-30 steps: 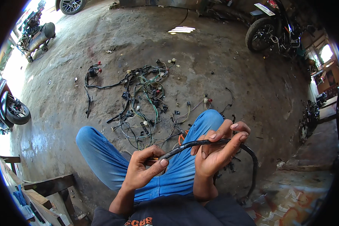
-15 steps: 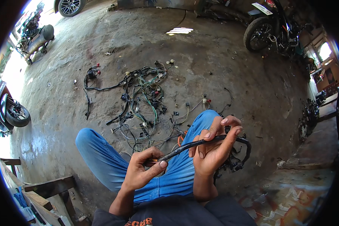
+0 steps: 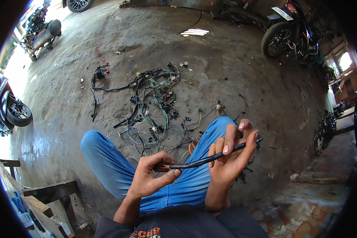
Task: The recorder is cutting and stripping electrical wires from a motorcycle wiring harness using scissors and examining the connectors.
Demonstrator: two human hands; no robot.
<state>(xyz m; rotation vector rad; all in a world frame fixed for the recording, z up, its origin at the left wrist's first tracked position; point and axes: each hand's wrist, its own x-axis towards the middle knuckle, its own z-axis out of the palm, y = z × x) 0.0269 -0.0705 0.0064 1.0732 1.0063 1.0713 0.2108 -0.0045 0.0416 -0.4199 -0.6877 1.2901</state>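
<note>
From the head view we see our left hand (image 3: 152,174) pinching one end of a black cable (image 3: 210,158) between thumb and fingers. Our right hand (image 3: 232,154) is curled around the other part of it, with the cable lying across the fingers. The cable stretches between both hands, above our legs in blue jeans (image 3: 115,166). On the dirty floor (image 3: 226,67) just past our knees lies a messy pile of wires (image 3: 154,99). A motorbike (image 3: 289,33) stands far off at the top right
</note>
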